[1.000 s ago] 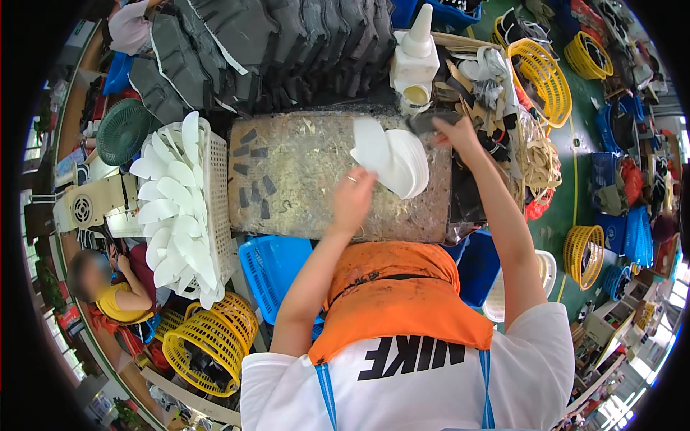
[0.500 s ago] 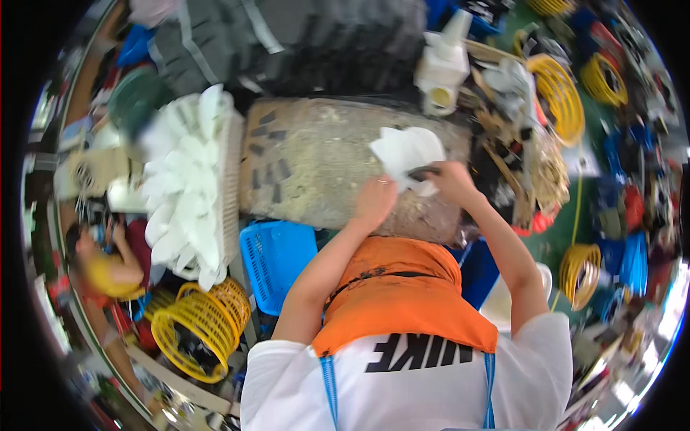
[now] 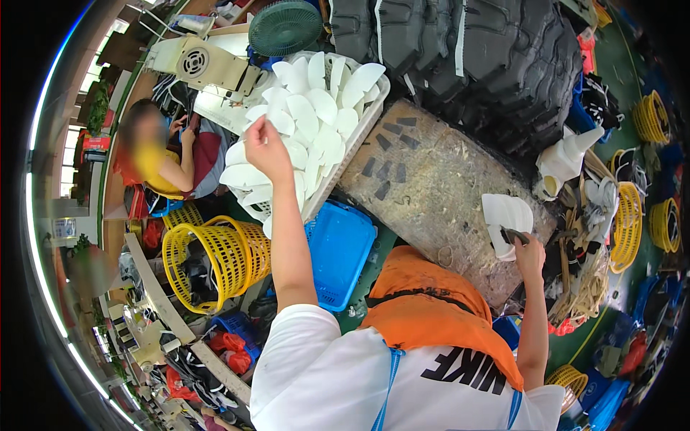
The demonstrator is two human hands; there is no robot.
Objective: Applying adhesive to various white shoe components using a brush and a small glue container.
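Observation:
My left hand is over the heap of white curved pieces in a pale basket. Its fingers are drawn together, and whether a piece is between them is hard to see. At the right of the worn work board, my right hand grips a small dark tool of a kind I cannot make out. The tool's end is over a few overlapping white pieces lying on the board. Several small dark grey strips are scattered on the board's left part.
Stacked dark grey sheets line the board's far side. A white bottle-like container stands beyond its right end. A blue basket and yellow baskets are at the left. Another person sits farther left.
My left hand has left the white pieces on the board and moved left to the basket. My right hand stays by the board pieces with the tool. The view has turned leftward.

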